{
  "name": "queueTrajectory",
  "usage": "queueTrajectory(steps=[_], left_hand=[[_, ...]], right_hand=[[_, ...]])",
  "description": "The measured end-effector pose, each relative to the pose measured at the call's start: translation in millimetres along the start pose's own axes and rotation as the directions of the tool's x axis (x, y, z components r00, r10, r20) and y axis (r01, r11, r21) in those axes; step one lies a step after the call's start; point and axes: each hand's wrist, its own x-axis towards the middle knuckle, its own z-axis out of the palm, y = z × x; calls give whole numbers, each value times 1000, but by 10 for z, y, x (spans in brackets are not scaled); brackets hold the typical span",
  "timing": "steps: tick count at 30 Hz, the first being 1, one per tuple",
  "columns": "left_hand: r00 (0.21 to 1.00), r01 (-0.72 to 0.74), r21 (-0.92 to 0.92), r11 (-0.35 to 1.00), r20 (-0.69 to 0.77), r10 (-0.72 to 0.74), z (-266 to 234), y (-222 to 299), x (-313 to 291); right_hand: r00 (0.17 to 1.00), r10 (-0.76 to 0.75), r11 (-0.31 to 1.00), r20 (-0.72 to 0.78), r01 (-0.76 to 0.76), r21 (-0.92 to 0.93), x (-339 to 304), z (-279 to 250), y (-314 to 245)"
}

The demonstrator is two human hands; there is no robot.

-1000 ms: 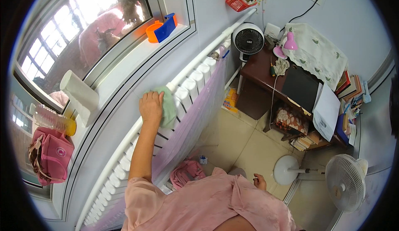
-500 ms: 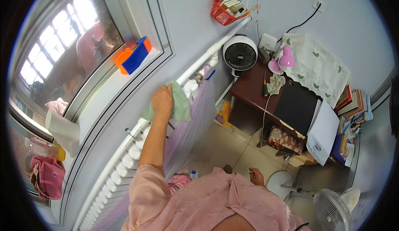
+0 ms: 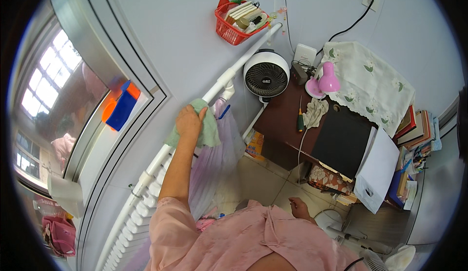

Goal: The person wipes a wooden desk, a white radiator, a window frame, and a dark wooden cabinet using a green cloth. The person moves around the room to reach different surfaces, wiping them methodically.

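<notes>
My left hand (image 3: pixel 189 122) presses a pale green cloth (image 3: pixel 210 130) over the white pipe (image 3: pixel 225 78) that slopes along the wall, with its fingers bent around cloth and pipe. The cloth hides the stretch of pipe beneath it and drapes down on the right side. Below the pipe stands a white ribbed radiator (image 3: pixel 129 229). A sheer lilac curtain or cloth (image 3: pixel 214 173) hangs beside it, next to a blue clip (image 3: pixel 224 111). My right hand (image 3: pixel 301 208) hangs low beside my body, its fingers loosely apart and holding nothing.
A red basket (image 3: pixel 234 34) hangs at the pipe's far end. On the brown desk (image 3: pixel 275 117) are a black round fan (image 3: pixel 265 78), a pink lamp (image 3: pixel 327 78) and a screwdriver (image 3: pixel 300 120). The windowsill at left bears a blue-orange holder (image 3: pixel 122 110). A standing fan's base (image 3: pixel 327 220) is near my right.
My left hand has shifted with the cloth a little on the pipe; its fingers now lie flatter over it. The whole view has turned, and the right hand still hangs low.
</notes>
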Motion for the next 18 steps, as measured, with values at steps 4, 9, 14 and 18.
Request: queueTrajectory(steps=[4, 9, 14, 18], left_hand=[[999, -34, -41, 999, 32, 35, 180, 341, 343], [990, -130, -77, 989, -57, 126, 565, 816, 874], [978, -206, -131, 970, -67, 198, 831, 1242, 1399], [961, -241, -160, 957, 99, 258, 874, 1594, 1779]], right_hand=[[998, -41, 999, 51, 42, -18, 218, 36, 30], [1000, 18, 996, 23, -16, -84, 533, 5, -54], [994, 63, 997, -86, -67, -35, 800, 35, -27], [990, 98, 992, -102, -105, -63, 1043, 143, -68]])
